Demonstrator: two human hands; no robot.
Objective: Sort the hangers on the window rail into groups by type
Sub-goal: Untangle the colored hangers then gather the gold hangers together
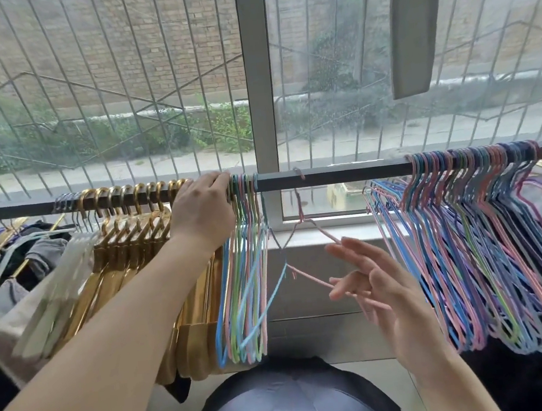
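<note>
A dark rail [343,175] runs across the window. Gold hangers [132,240] hang at the left, then a small bunch of thin pastel wire hangers [248,274]. A large bunch of pastel wire hangers [487,242] hangs at the right. One pink wire hanger [300,202] hangs alone in the gap between. My left hand [204,209] rests over the rail at the hooks where gold and pastel hangers meet, fingers curled on them. My right hand [378,281] is spread below the rail, its fingers touching the lone pink hanger's lower wire.
White hangers [68,260] and hanging clothes [14,289] fill the far left. A dark open umbrella [290,404] lies below. The barred window [259,72] and its sill [332,232] are right behind the rail. A grey board [411,23] hangs at the upper right.
</note>
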